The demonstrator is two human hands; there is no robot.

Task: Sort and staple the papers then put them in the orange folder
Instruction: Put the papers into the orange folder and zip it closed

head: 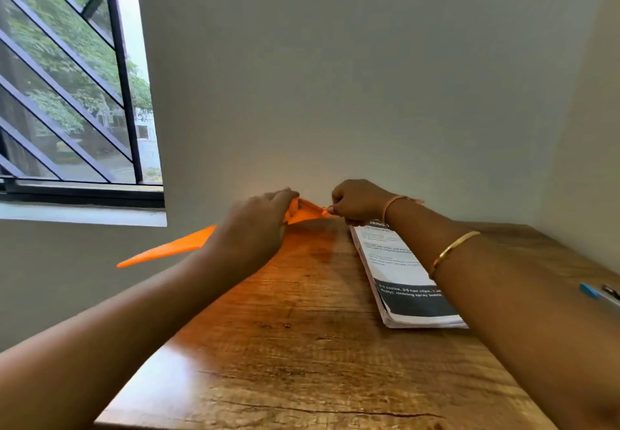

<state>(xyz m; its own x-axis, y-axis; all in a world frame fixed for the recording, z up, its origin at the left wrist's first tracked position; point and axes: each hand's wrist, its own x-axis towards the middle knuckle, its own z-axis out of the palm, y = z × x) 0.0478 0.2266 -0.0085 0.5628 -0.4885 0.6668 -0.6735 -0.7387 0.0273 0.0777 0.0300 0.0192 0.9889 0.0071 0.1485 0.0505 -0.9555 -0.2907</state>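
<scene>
While left hand (pixel 255 228) and right hand (pixel 359 203) pinched the folder (pixel 167 251) open, papers (pixel 396 272) beside the grip probably needed sliding in.

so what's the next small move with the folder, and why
Probably pull the orange folder open: the left hand and right hand both grip it at the far end of the table, while the paper stack lies beside it, not yet inside.
</scene>
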